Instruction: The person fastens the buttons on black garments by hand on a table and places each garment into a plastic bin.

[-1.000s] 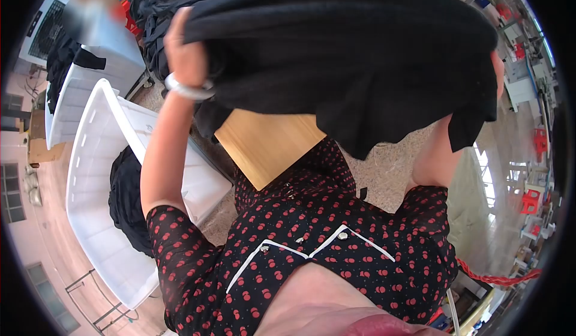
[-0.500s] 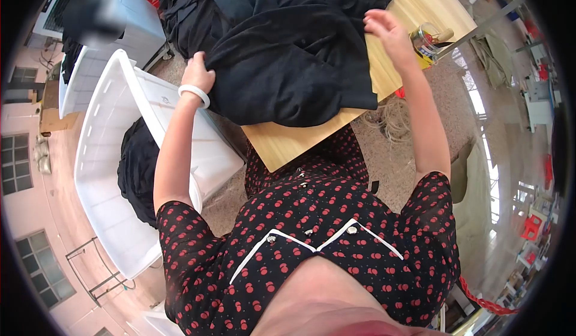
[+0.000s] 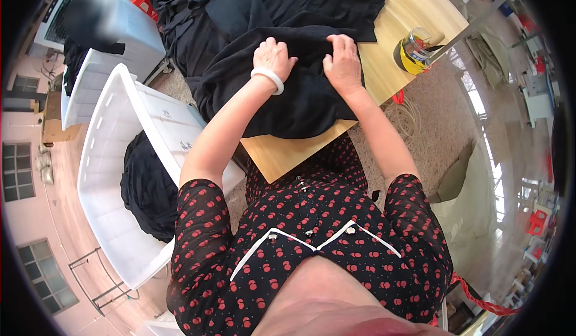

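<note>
A large piece of black cloth point(image 3: 288, 111) lies bunched on the near end of the pale wooden tabletop point(image 3: 273, 156), its lower edge reaching the table's front edge. My left hand point(image 3: 274, 60), with a white bangle at the wrist, rests on this cloth, thumb apart from the fingers. To its right, my right hand point(image 3: 344, 66) also lies on the cloth with fingers extended and thumb apart. Both palms face down and are hidden. Beyond my hands, more black fabric point(image 3: 240, 12) is heaped across the table.
A jar point(image 3: 414, 51) with a yellow label and tools in it stands at the table's right edge. On the left, a white plastic bin point(image 3: 102, 174) contains a black cloth bundle point(image 3: 149, 186). Another person's blurred head point(image 3: 90, 18) shows at upper left. Cord point(image 3: 408, 120) hangs below the table.
My left hand has moved right from the cloth's left edge onto its middle. My right hand has come down and left onto the cloth. The near cloth has shifted and been rearranged.
</note>
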{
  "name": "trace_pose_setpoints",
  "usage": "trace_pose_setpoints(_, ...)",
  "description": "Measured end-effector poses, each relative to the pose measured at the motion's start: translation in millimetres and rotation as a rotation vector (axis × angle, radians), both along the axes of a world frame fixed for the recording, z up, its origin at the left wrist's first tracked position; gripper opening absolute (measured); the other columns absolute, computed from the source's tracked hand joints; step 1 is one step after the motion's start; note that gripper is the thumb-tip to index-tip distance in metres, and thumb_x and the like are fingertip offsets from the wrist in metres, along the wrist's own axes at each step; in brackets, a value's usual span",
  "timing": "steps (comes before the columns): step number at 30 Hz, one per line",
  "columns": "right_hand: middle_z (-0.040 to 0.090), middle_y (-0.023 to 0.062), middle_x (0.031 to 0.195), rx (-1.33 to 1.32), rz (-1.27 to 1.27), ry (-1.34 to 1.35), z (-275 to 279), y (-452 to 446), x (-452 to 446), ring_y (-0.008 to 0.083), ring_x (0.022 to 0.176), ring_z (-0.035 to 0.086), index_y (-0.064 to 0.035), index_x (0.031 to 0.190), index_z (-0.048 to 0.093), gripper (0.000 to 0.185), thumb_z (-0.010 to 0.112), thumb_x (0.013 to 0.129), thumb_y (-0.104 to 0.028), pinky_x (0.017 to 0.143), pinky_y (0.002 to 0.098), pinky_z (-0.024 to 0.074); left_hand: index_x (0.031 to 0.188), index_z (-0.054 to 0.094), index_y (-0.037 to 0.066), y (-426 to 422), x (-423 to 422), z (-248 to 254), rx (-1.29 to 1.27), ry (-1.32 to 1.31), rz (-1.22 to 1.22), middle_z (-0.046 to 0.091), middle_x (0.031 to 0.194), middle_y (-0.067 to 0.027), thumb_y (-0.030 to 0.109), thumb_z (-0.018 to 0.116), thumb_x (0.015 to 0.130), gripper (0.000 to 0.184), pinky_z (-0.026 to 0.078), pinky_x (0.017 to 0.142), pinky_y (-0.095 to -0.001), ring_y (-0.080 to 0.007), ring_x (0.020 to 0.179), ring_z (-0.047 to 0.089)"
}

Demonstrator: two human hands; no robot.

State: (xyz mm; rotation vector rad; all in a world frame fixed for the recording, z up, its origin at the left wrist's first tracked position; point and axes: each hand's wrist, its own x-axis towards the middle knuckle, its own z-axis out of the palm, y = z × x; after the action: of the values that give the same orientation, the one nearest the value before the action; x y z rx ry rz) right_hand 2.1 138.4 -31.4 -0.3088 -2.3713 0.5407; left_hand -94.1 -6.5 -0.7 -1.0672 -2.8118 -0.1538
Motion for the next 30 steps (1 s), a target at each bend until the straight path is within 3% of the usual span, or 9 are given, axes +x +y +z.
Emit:
trace_pose_setpoints(3,0.044,0.0164,0.119,0.045,-0.093,-0.049,-19,18,3,0.0356,0.109,0.044,-0.0123,0.124,0.041,0.055,0.063,0.073,-0.009,0.089,0.0438,0.0409,0.088,0.060,0.003,-8,-2,-13,-0.048,-0.024,-0.036,0.054,0.094,-0.0149,0.023,0.060,0.077,0.023,0.045,0.080,-0.0377,-0.0291,0.091,0.054)
trace_pose_setpoints(8,0.060,0.0122,0.080,-0.164,0.096,-0.021,-43,44,-1,0.0327,0.080,0.058,-0.0107,0.094,0.061,0.016,0.056,0.079,-0.011,0.070,0.0401,0.0473,0.084,0.060,0.004,-24,-15,-27,-0.037,0.007,-0.157,0.056,0.089,-0.0140,0.012,0.056,0.075,0.013,0.045,0.079,-0.0362,-0.0286,0.088,0.055)
trace_pose_setpoints(12,0.063,0.0124,0.090,-0.357,0.170,0.027,17,63,27,0.0292,0.085,0.061,-0.0076,0.096,0.062,0.017,0.056,0.080,-0.007,0.074,0.0342,0.0477,0.081,0.057,0.003,-41,-7,3,0.278,-0.103,-0.366,0.056,0.088,-0.0149,0.007,0.054,0.075,0.007,0.045,0.075,-0.0381,-0.0272,0.086,0.056)
trace_pose_setpoints(15,0.064,0.0105,0.094,-0.435,0.218,0.161,80,67,40,0.0244,0.088,0.062,-0.0061,0.097,0.063,0.019,0.056,0.079,-0.002,0.075,0.0282,0.0470,0.079,0.049,0.001,-60,30,60,0.666,-0.464,-0.298,0.052,0.068,-0.0126,0.001,0.050,0.081,0.002,0.042,0.058,-0.0333,-0.0238,0.063,0.054)
trace_pose_setpoints(17,0.064,0.0097,0.093,-0.384,0.270,0.242,101,61,36,0.0231,0.087,0.062,-0.0058,0.097,0.063,0.019,0.056,0.079,0.000,0.075,0.0267,0.0465,0.083,0.048,0.002,-68,46,76,0.734,-0.375,-0.287,0.049,0.063,-0.0110,0.001,0.049,0.083,0.002,0.040,0.054,-0.0299,-0.0226,0.055,0.050)
trace_pose_setpoints(21,0.063,0.0107,0.089,-0.185,0.420,0.225,79,55,-1,0.0284,0.084,0.060,-0.0059,0.100,0.061,0.022,0.056,0.079,-0.001,0.074,0.0320,0.0467,0.089,0.048,0.004,-80,51,45,0.694,-0.130,-0.187,0.054,0.072,-0.0168,0.004,0.051,0.084,0.006,0.044,0.057,-0.0390,-0.0347,0.065,0.056)
trace_pose_setpoints(23,0.061,0.0121,0.088,0.095,0.227,0.149,43,43,-4,0.0317,0.083,0.058,-0.0064,0.105,0.058,0.027,0.056,0.078,-0.002,0.075,0.0354,0.0468,0.091,0.049,0.004,-96,41,11,0.428,-0.147,-0.109,0.058,0.086,-0.0185,0.008,0.049,0.084,0.009,0.047,0.065,-0.0428,-0.0375,0.076,0.058)
trace_pose_setpoints(27,0.062,0.0153,0.083,-0.495,0.567,-0.155,45,-17,27,0.0316,0.078,0.061,-0.0016,0.092,0.060,0.014,0.056,0.082,-0.010,0.070,0.0363,0.0475,0.095,0.056,-0.001,-112,31,-10,0.330,-0.483,0.030,0.062,0.093,-0.0217,0.013,0.049,0.081,0.021,0.046,0.080,-0.0408,-0.0361,0.089,0.059)
trace_pose_setpoints(30,0.064,0.0145,0.083,-0.419,0.655,-0.351,30,-49,31,0.0261,0.078,0.063,-0.0009,0.093,0.061,0.021,0.056,0.085,-0.019,0.069,0.0315,0.0477,0.089,0.064,-0.002,-94,18,-1,0.366,-0.572,0.081,0.063,0.088,-0.0220,0.029,0.050,0.083,0.035,0.046,0.080,-0.0394,-0.0357,0.089,0.060)
